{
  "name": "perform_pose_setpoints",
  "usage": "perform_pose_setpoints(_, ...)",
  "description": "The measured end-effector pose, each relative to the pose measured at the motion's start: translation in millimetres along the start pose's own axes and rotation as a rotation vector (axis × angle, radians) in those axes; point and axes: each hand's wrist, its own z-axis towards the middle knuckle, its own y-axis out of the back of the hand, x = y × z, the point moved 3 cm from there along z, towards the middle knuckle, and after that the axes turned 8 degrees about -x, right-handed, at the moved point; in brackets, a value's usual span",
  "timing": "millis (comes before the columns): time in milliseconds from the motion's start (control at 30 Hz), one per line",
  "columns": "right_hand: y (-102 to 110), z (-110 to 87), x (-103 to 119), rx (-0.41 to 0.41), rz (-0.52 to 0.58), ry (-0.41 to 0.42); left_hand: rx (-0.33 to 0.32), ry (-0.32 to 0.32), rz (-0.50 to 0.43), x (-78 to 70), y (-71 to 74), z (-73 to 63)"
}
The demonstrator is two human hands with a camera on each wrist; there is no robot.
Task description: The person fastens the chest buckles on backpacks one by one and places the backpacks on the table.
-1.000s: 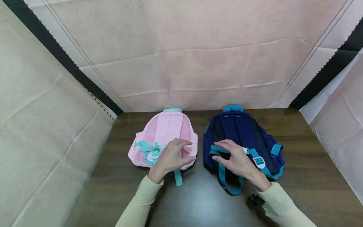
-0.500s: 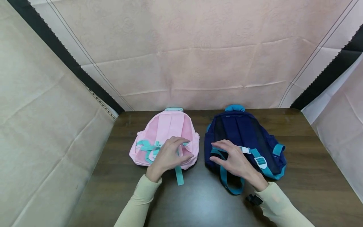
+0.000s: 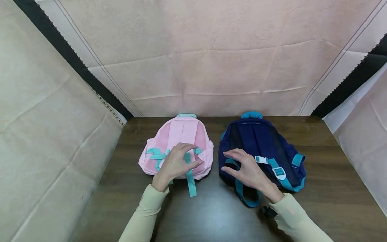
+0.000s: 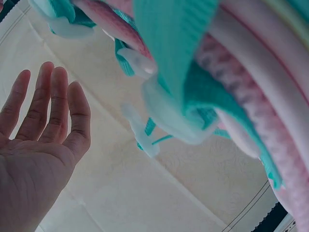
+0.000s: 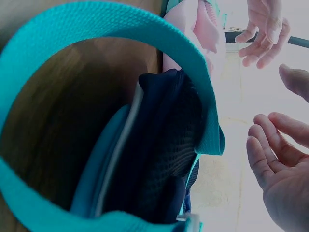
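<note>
A pink backpack [image 3: 182, 127] with mint-green straps lies on the table, its strap side up. Over its lower part hovers my left hand [image 3: 176, 163], thumb and fingers spread apart with nothing between them. To the right lies a navy backpack [image 3: 257, 134] with teal straps and white buckles. My right hand [image 3: 248, 168] is above its lower left side, fingers loosely bent and empty. In the left wrist view a mint strap [image 4: 169, 43] hangs close to the camera, apart from the palm. A teal strap loop [image 5: 200, 92] fills much of the right wrist view, also clear of the fingers.
The dark wooden table [image 3: 211, 215] runs back to a pale fabric wall [image 3: 211, 67]. Further fabric walls rise at left and right. A black clip [image 3: 268, 212] is by the right sleeve.
My left hand has drifted left and slightly up, uncovering more of the pink backpack's straps. My right hand has shifted slightly left. Both backpacks appear a little further right as the view turns.
</note>
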Motion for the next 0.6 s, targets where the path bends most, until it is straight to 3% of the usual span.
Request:
perform_pose_setpoints(267, -5.4, 3.7, 4.2, -0.025, 0.001, 0.022, -0.005, 0.052, 0.005, 4.9, 7.7, -0.3)
perform_pose_setpoints(600, -11.3, 8.5, 9.1, -0.039, 0.020, 0.032, -0.035, 0.016, 0.003, 13.1, 13.4, -3.3)
